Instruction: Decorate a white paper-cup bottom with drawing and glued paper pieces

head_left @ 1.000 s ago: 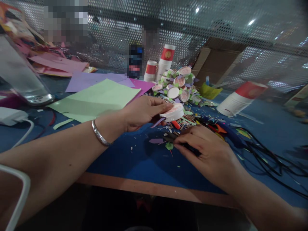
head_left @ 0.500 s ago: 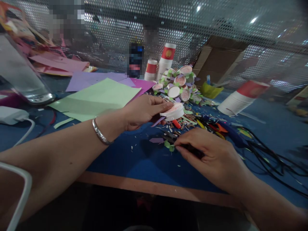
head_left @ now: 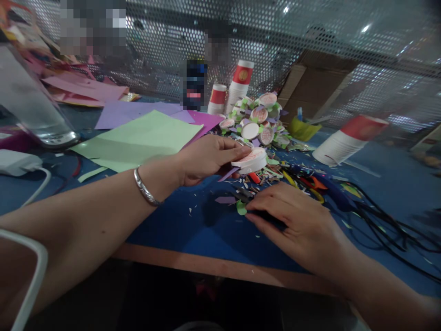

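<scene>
My left hand [head_left: 213,158] grips a round white paper cup bottom [head_left: 253,160] with reddish print on its face, held above the table. A purple paper strip [head_left: 229,174] sticks out under it near my fingers. My right hand [head_left: 292,216] is low over the table, thumb and fingertips pinched at the edge of a small green paper piece [head_left: 241,208]. Just beside it lie a pointed purple paper piece [head_left: 225,200] and a dark tool tip [head_left: 244,194], partly hidden by my right fingers. Behind my hands rises a pile of cup bottoms [head_left: 255,119] with green and purple paper bits.
Stacked paper cups [head_left: 241,80] stand at the back; another cup stack [head_left: 349,140] leans at right. A blue tool [head_left: 332,188] with black cables lies on the right. Coloured sheets [head_left: 144,138], a glass of water [head_left: 51,124] and a white adapter [head_left: 19,163] are at left.
My right fingertips have shifted slightly left and closer together at the green paper, where two bits showed and one shows now. My left hand keeps holding the cup bottom, almost still.
</scene>
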Action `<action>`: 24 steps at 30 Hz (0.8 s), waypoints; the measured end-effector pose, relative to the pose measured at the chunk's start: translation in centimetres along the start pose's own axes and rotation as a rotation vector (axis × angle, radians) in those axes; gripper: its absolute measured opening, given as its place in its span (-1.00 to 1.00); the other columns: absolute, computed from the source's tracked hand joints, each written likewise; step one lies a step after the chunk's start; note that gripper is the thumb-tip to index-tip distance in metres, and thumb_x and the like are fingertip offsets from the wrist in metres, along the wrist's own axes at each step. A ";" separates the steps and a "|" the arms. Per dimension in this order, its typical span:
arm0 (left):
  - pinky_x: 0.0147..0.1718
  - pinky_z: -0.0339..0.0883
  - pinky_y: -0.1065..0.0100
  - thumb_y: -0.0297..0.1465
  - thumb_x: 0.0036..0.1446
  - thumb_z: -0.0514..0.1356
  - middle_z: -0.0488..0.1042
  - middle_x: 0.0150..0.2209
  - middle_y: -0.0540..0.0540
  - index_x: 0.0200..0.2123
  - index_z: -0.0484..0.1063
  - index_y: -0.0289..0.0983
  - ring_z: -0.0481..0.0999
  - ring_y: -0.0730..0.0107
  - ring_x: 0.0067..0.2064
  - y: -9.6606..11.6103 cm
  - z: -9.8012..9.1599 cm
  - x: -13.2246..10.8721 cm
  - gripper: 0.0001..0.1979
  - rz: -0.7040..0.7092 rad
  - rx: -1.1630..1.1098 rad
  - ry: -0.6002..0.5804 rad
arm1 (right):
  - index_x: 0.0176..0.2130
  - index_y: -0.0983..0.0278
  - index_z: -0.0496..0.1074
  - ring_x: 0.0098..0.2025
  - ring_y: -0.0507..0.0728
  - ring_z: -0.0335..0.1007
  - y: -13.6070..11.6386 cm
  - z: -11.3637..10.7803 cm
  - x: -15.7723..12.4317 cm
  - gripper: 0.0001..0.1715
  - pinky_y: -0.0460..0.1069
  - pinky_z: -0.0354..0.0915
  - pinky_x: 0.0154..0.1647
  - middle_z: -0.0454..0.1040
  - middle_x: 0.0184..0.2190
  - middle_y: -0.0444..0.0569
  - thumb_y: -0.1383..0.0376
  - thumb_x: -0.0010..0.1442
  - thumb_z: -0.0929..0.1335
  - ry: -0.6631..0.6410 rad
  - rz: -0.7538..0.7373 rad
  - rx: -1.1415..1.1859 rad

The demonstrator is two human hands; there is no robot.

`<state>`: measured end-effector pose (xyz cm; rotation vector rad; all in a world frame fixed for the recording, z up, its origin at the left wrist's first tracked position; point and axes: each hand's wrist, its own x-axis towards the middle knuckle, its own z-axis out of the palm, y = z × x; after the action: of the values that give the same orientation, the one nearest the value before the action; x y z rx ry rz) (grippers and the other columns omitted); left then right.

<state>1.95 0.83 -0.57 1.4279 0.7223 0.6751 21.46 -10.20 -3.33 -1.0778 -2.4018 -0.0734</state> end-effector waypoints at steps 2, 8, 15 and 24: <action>-0.57 0.07 0.48 -0.41 0.40 0.14 0.45 -0.49 0.00 -0.45 0.53 -0.33 0.39 0.62 -0.54 0.0 0.0 -0.1 -0.66 0.001 0.007 -0.002 | -0.15 0.29 0.55 -0.19 0.19 0.48 0.1 0.2 0.1 -0.90 0.10 0.40 -0.18 0.56 -0.24 0.04 0.35 0.33 0.39 -0.032 -0.014 -0.028; -0.55 0.06 0.48 -0.42 0.41 0.12 0.45 -0.48 -0.01 -0.43 0.53 -0.34 0.37 0.62 -0.54 0.1 0.1 -0.2 -0.66 -0.002 0.019 -0.009 | -0.14 0.31 0.56 -0.22 0.19 0.48 0.3 0.4 0.2 -0.86 0.10 0.40 -0.21 0.56 -0.25 0.05 0.36 0.35 0.37 -0.032 -0.023 -0.059; -0.55 0.05 0.45 -0.40 0.40 0.14 0.48 -0.46 -0.03 -0.43 0.55 -0.32 0.35 0.61 -0.53 0.0 0.0 0.0 -0.67 0.006 0.040 -0.006 | -0.15 0.26 0.56 -0.24 0.17 0.47 0.3 0.3 0.3 -0.87 0.08 0.40 -0.21 0.55 -0.28 0.02 0.34 0.36 0.36 -0.062 0.016 -0.059; -0.54 0.06 0.46 -0.38 0.39 0.15 0.48 -0.45 -0.03 -0.42 0.56 -0.32 0.34 0.62 -0.54 -0.2 -0.1 0.0 -0.68 0.018 0.034 -0.021 | -0.21 0.28 0.55 -0.26 0.14 0.48 0.2 0.4 0.4 -0.87 0.05 0.39 -0.21 0.56 -0.33 -0.01 0.38 0.35 0.36 0.014 0.020 -0.030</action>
<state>1.87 0.88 -0.79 1.4726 0.7081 0.6639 21.26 -9.67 -3.52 -1.1106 -2.3838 -0.1102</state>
